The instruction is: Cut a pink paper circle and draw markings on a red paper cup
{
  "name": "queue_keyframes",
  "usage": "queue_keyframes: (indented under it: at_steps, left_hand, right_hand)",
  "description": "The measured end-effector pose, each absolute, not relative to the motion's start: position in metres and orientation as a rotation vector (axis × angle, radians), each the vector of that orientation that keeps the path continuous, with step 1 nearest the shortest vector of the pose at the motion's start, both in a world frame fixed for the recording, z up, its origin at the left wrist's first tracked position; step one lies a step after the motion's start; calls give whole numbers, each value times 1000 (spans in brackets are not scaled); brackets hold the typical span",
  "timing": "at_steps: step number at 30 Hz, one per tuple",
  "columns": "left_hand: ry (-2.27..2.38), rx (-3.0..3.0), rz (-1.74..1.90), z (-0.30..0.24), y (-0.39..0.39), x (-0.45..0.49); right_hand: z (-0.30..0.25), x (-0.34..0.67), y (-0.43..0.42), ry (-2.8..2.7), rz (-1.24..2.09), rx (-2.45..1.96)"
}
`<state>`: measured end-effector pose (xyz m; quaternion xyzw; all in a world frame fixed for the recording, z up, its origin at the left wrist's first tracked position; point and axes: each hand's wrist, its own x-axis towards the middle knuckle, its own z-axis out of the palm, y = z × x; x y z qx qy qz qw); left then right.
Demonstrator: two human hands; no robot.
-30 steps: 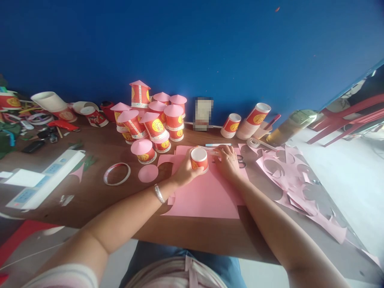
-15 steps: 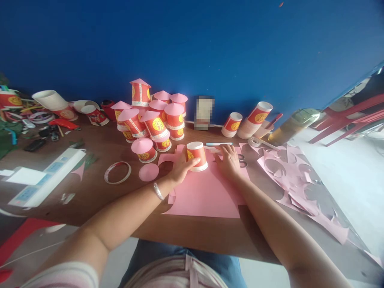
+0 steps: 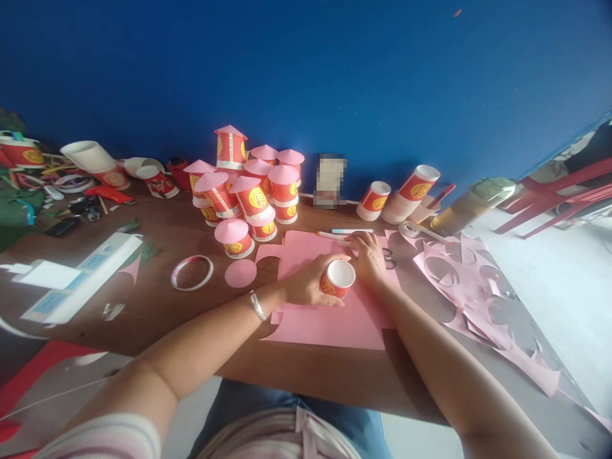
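Observation:
My left hand point(image 3: 308, 285) is wrapped round a red and yellow paper cup point(image 3: 337, 279), tilted so its white open mouth faces me, above a pink paper sheet point(image 3: 329, 319). My right hand point(image 3: 370, 256) rests on the far part of that sheet with fingers curled around a thin white pen point(image 3: 335, 237). A blue-tipped marker point(image 3: 352, 231) lies just beyond the fingers. Dark scissors point(image 3: 389, 258) show partly beside the right hand.
A cluster of pink-roofed cups point(image 3: 248, 191) stands at the back. A pink paper disc point(image 3: 240, 273) and tape ring point(image 3: 192, 272) lie left of the sheet. Spare cups point(image 3: 411, 188), a tape roll point(image 3: 407, 228) and pink offcuts point(image 3: 478, 293) sit right; a power strip point(image 3: 81, 277) left.
My left hand lifted the cup from its upside-down stand at the sheet's far edge, brought it nearer and tipped its mouth towards me. The right hand barely moved.

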<state>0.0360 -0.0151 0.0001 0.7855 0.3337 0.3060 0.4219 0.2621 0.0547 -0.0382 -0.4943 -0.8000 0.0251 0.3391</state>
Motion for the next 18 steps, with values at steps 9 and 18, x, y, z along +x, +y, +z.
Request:
queue_keyframes:
  at_steps: [9,18]
  left_hand:
    - [699,1744,745,-4,-10,29]
    - [670,1569,797,2,-13,29]
  right_hand:
    - [-33,259,50,-2036,77,-1318]
    - [-37,258,50,-2030,84,-1319]
